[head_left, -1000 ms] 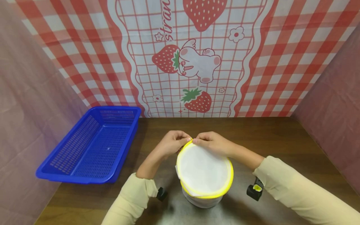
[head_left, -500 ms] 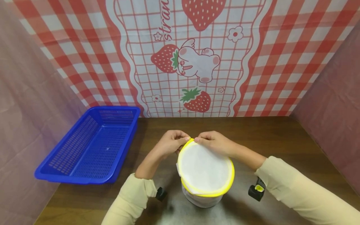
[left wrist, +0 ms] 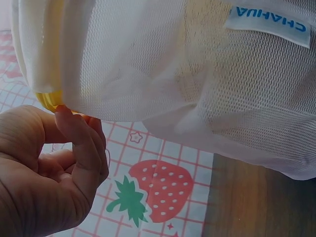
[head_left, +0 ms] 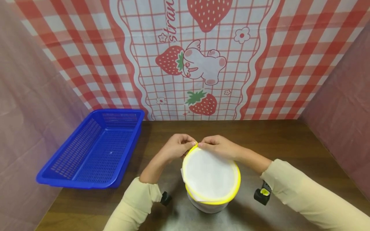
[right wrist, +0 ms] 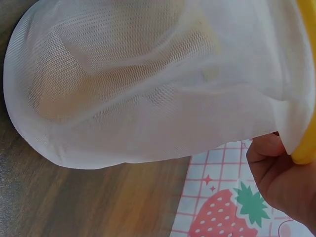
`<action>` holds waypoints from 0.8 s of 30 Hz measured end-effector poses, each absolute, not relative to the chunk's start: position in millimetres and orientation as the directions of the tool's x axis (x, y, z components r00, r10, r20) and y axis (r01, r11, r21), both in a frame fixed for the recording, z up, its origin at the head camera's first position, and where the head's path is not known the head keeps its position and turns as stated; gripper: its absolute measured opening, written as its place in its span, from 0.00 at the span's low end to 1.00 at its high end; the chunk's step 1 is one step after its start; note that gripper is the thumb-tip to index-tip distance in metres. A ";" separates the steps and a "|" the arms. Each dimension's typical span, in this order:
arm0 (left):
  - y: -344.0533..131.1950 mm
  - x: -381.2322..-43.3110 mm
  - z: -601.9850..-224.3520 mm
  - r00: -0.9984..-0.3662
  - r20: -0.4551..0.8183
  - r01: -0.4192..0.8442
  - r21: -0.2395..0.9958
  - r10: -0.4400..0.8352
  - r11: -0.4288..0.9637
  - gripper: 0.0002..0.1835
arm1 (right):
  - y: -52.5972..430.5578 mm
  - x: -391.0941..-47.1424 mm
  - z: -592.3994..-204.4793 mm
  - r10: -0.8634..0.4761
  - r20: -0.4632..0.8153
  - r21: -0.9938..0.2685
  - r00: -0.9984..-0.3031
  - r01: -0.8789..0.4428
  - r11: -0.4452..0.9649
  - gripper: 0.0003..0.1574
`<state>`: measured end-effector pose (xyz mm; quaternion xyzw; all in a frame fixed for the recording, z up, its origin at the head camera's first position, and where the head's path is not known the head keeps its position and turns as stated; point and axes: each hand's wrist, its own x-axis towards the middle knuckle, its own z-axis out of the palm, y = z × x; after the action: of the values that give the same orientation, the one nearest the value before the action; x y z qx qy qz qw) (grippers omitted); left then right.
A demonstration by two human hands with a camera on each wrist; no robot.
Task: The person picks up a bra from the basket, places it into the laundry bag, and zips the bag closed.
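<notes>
A white mesh laundry bag (head_left: pixel 210 173), round and drum-shaped, stands on the table before me, its white top edged by a yellow zipper (head_left: pixel 237 184). At the far side of that rim, my left hand (head_left: pixel 177 148) pinches the yellow edge between thumb and fingers. My right hand (head_left: pixel 220 148) pinches the rim just beside it, the two thumbs almost meeting. In the left wrist view, the bag's side carries a label (left wrist: pixel 269 23) with blue letters. Through the mesh in the right wrist view, something yellowish-beige (right wrist: pixel 64 101) shows inside the bag; its kind is unclear. The zipper's pull is hidden by fingers.
A blue perforated plastic basket (head_left: pixel 111 153) sits at the left of the brown wooden table (head_left: pixel 277 138). Behind stands a red-and-white checked cloth (head_left: pixel 300 57) with strawberries. Pinkish curtains (head_left: pixel 344 106) close off both sides. Each wrist carries a small black camera (head_left: pixel 261 196).
My right thumb shifts slightly right along the rim half a second ago, then comes back close to the left thumb. The bag and basket stay in place.
</notes>
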<state>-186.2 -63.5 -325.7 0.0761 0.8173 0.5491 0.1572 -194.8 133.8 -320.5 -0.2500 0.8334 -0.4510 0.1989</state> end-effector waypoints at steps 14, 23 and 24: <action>-68.4 -184.0 -325.5 -0.936 -0.151 -0.031 0.935 0.318 0.353 0.12 | 134.1 -193.5 -322.6 -0.546 -0.107 -0.849 -0.831 -0.210 0.485 0.20; -69.5 -183.2 -324.9 -0.933 -0.163 -0.044 0.936 0.321 0.349 0.11 | 135.2 -191.7 -320.4 -0.551 -0.119 -0.858 -0.826 -0.194 0.476 0.20; -69.6 -183.1 -324.7 -0.933 -0.163 -0.044 0.937 0.321 0.348 0.11 | 135.3 -191.8 -320.2 -0.552 -0.121 -0.858 -0.825 -0.193 0.476 0.20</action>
<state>-183.1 -69.6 -324.7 0.0860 0.8049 0.5645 0.1615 -191.8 135.3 -320.2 -0.2225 0.8368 -0.4608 0.1948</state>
